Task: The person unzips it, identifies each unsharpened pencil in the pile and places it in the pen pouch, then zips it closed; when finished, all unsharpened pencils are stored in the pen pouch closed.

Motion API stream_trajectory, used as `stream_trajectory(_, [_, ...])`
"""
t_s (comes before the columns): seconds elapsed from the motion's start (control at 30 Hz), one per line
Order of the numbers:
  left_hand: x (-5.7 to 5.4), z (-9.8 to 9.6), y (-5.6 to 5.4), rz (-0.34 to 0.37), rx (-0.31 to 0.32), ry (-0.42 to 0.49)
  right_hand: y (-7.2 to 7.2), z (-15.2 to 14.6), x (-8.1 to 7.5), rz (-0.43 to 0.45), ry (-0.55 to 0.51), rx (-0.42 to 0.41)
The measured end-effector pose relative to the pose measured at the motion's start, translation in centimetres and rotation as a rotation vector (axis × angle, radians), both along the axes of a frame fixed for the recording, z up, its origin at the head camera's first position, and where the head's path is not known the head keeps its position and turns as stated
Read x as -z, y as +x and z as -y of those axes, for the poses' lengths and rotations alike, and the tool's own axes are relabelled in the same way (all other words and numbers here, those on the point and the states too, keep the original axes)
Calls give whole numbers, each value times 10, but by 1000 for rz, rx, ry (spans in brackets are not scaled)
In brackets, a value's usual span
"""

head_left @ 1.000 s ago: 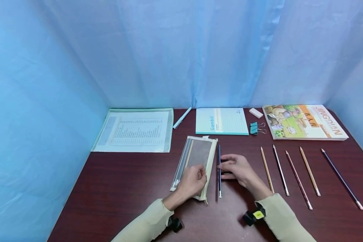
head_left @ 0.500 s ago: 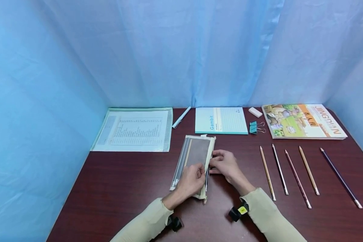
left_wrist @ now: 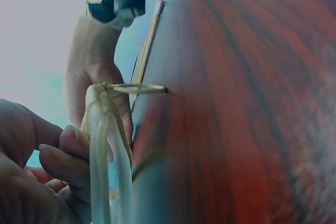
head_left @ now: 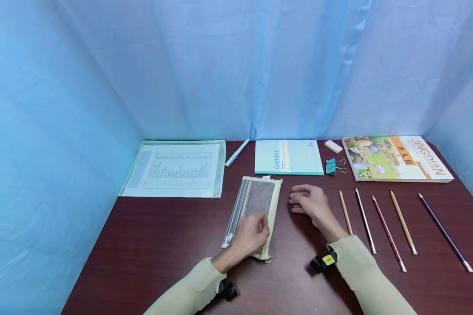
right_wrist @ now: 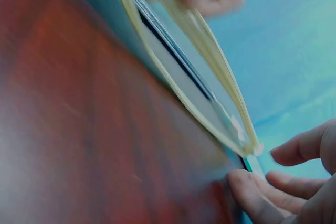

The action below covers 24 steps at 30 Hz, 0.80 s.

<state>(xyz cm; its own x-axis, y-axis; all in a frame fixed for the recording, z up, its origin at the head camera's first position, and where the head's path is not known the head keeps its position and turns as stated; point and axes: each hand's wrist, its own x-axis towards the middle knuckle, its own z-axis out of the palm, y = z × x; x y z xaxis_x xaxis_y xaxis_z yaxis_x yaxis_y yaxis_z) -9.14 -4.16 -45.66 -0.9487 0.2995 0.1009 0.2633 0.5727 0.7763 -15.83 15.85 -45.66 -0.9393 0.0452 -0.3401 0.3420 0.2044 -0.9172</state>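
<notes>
A see-through zip pencil case [head_left: 260, 194] with cream trim lies on the dark red-brown table. My left hand [head_left: 252, 234] rests over its lower half and pinches the upper edge of its mouth, as the left wrist view shows. That mouth gapes to the right. In the right wrist view a dark pencil [right_wrist: 181, 59] lies inside, between the two cream edges. Through the cover more slim pencils show along the case's left side. My right hand [head_left: 311, 202] is just right of the case, fingers loosely bent and holding nothing.
Several pencils [head_left: 388, 232] lie spread on the right. Along the back are a document folder [head_left: 177, 170], a pen [head_left: 237, 153], a Gambit notebook [head_left: 299, 157], an eraser [head_left: 333, 146], a teal binder clip [head_left: 330, 166] and a book [head_left: 398, 159]. Blue curtains [head_left: 205, 70] surround the table.
My right hand carried the dark pencil left into the case's mouth, let it go and drew back right, empty. My left hand has kept its place on the case.
</notes>
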Motion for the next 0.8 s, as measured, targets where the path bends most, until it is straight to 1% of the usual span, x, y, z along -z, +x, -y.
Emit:
stream_trajectory(0.17, [0, 1, 0, 13, 9, 3, -25, -9, 2, -26, 69, -25])
stream_trajectory(0.23, [0, 1, 0, 18, 13, 4, -35, -9, 3, -21, 65, -50])
stream_trajectory(0.33, [0, 1, 1, 16, 19, 9, -47, -6, 4, -2, 22, -97])
stream_trajectory(0.47, [1, 1, 1, -2, 27, 10, -57, 0, 6, 13, -8, -162])
stream_trajectory(0.57, [2, 1, 1, -13, 31, 8, -61, 3, 8, 12, 11, -190])
stream_trajectory(0.63, [2, 1, 1, -13, 32, 5, -62, 4, 10, 14, 12, -178])
stream_trajectory(0.8, [1, 1, 1, -13, 46, -12, -63, 7, 11, 0, 31, -77])
